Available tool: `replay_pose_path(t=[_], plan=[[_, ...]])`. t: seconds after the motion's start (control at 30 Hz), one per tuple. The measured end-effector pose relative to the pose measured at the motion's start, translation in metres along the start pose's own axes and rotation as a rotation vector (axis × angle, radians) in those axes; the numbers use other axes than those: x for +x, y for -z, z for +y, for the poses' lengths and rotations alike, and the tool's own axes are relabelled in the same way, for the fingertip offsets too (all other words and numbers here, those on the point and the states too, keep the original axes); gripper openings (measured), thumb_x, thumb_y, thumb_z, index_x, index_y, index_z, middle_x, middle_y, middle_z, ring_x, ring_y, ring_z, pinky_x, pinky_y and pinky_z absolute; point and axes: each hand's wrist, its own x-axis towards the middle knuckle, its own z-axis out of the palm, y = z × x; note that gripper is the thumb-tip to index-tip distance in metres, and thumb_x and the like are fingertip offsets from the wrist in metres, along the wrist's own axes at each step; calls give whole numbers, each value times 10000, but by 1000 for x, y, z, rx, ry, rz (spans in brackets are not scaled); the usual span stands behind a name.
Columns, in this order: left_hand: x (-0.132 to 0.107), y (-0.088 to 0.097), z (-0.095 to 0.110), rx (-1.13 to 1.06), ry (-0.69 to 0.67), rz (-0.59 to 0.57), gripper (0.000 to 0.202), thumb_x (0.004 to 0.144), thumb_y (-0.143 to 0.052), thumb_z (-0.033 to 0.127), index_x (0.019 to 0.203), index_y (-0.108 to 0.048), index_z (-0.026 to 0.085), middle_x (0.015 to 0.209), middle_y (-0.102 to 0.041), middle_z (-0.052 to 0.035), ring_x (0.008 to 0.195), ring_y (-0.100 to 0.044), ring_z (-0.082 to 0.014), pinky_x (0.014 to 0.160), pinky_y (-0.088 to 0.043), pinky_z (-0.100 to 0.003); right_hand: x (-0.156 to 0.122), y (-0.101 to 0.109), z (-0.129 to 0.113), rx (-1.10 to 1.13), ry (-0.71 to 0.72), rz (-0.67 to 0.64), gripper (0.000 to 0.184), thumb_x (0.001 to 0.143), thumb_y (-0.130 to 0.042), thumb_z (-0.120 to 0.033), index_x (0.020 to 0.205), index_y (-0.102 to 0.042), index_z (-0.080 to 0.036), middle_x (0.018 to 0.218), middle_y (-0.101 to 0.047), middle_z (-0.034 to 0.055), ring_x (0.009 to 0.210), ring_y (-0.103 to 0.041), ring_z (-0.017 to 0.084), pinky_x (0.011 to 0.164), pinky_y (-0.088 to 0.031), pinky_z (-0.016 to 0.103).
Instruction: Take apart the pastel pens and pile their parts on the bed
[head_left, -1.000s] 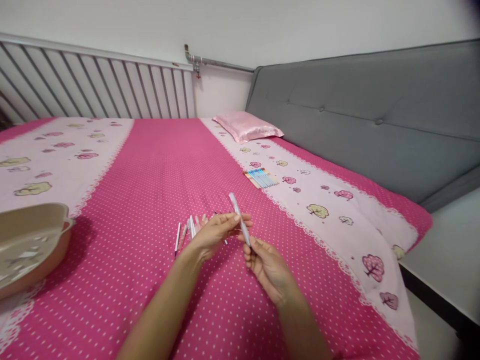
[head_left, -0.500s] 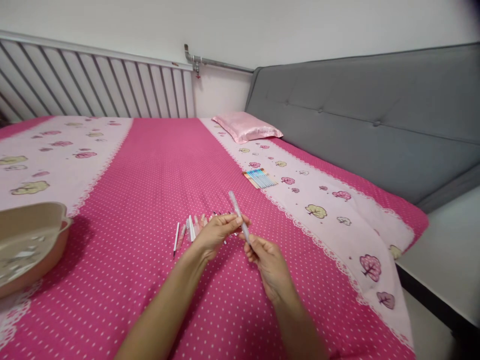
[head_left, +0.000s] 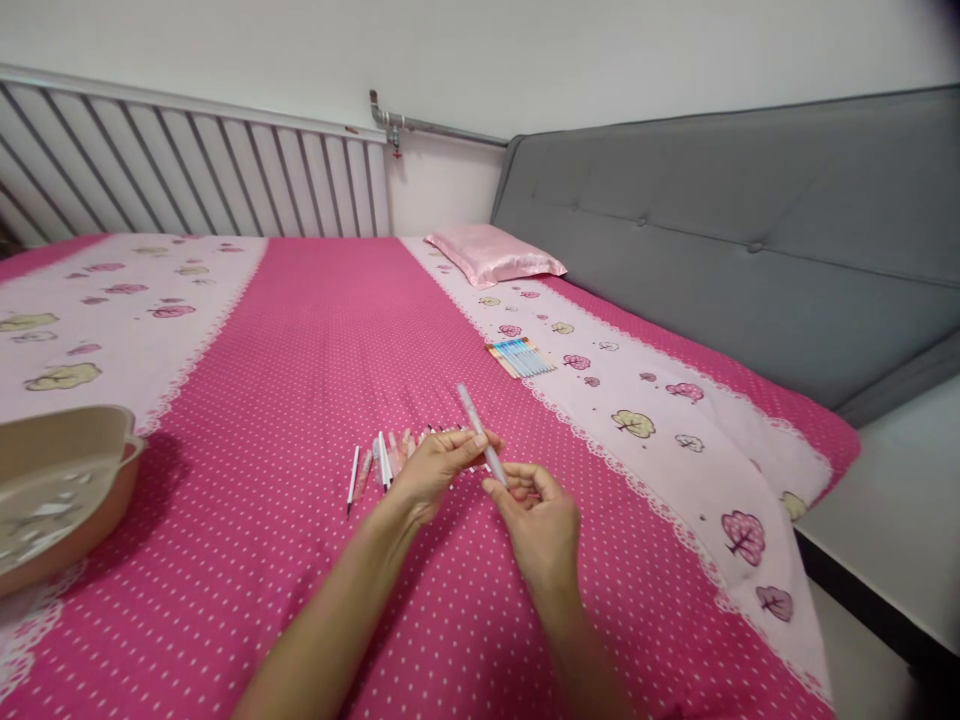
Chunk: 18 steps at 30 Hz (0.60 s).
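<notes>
Head view: pink polka-dot bedspread (head_left: 300, 330) fills most of the frame, with pale tree-print bands along both sides. Grey padded headboard (head_left: 712, 230) runs along the right; white slatted panel (head_left: 187, 170) stands at the far end. Pink satin pillow (head_left: 491, 253) lies in the far corner by the headboard. Beige basin (head_left: 67, 470) sits at the left edge. Pack of coloured pens (head_left: 521, 356) lies on the right pale band. Loose pens (head_left: 375, 462) lie side by side on the bedspread, just behind the hands. Left hand (head_left: 435, 470) pinches the white pen (head_left: 478, 432) at mid-shaft, thumb against fingertips. Right hand (head_left: 540, 520), fingers curled, grips its lower end. Pen is held above the bedspread, tilted, tip pointing up and away.
</notes>
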Motion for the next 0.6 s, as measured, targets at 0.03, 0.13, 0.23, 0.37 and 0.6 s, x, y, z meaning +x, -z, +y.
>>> replay_pose_path(t=[0.03,0.13,0.23,0.37,0.6], plan=[[0,0,0,-11,1,-7,334,580,-792,411,759,-736,134,755,-702,-71,802,-613,-175,881,-407,-314,0,-1,0,9,-2,12,364,627,-736,-415,889,-654,-176,750,-645,29,669,-567,166,636,-460,289],[0,2,1,-31,-1,-36,304,617,-773,395,770,-734,135,766,-702,-70,785,-612,-169,867,-416,-314,1,-1,-1,135,-33,-89,441,633,-733,-445,971,-620,-185,822,-625,27,735,-563,161,673,-454,275],[-1,3,4,-40,-8,-42,295,635,-762,388,781,-733,132,772,-701,-76,752,-605,-162,848,-420,-316,0,-1,1,257,-109,-293,447,796,-508,-573,918,-655,-169,789,-625,47,713,-552,155,649,-432,268],[-2,2,6,-47,-15,-28,298,624,-771,380,783,-734,130,779,-698,-79,748,-599,-160,837,-423,-310,-1,-1,5,305,-127,-337,439,826,-476,-555,842,-673,-163,775,-636,49,699,-542,150,656,-414,268],[-2,0,5,-54,-14,-34,279,629,-770,369,770,-737,130,771,-698,-78,772,-611,-169,846,-424,-307,0,-1,3,187,-92,-96,401,628,-747,-450,898,-609,-187,838,-631,28,765,-557,169,688,-422,273]])
